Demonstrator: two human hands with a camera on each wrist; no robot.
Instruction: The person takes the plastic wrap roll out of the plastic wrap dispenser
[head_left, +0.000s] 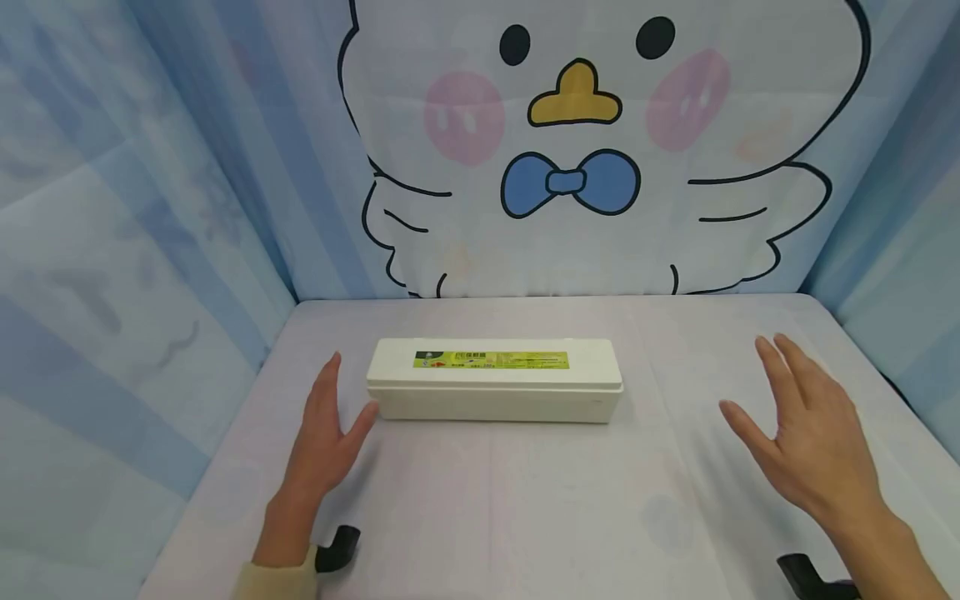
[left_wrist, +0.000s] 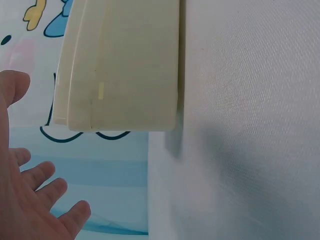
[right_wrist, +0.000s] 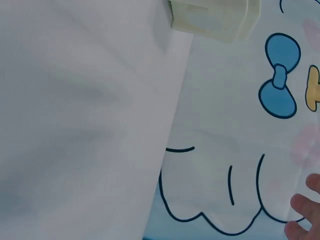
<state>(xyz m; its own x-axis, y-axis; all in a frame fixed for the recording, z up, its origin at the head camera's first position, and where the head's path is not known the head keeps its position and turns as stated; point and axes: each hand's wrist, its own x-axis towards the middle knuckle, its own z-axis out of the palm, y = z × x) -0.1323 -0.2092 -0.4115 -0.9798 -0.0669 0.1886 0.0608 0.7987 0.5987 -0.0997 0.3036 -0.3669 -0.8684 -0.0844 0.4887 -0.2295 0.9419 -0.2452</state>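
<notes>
A light blue and white printed fabric backdrop enclosed the work area at the back and along both sides; its rear panel bore a white cartoon figure with black eyes, pink cheeks, a yellow beak and a blue bow tie. Within it stood a table spread with white cloth, its two far corners rounded. On this surface lay a long, off-white rectangular box, set near the far edge and slightly left of that edge's middle, its length running roughly parallel to the edge. Its lid was seated on the body, with a seam line visible along the front. The person's right hand was located toward the right edge of the surface, well apart from the box; it was released, fingers extended and thumb spread. The left hand was located between the box and the left edge, also released, its thumb near the box's left end but apart from it. A cream sleeve covered the left forearm near the wrist. Black curved pieces were noted at both wrists. A narrow yellow-green printed label ran along the lid, and a small pale yellow strip showed on the box's left end.
</notes>
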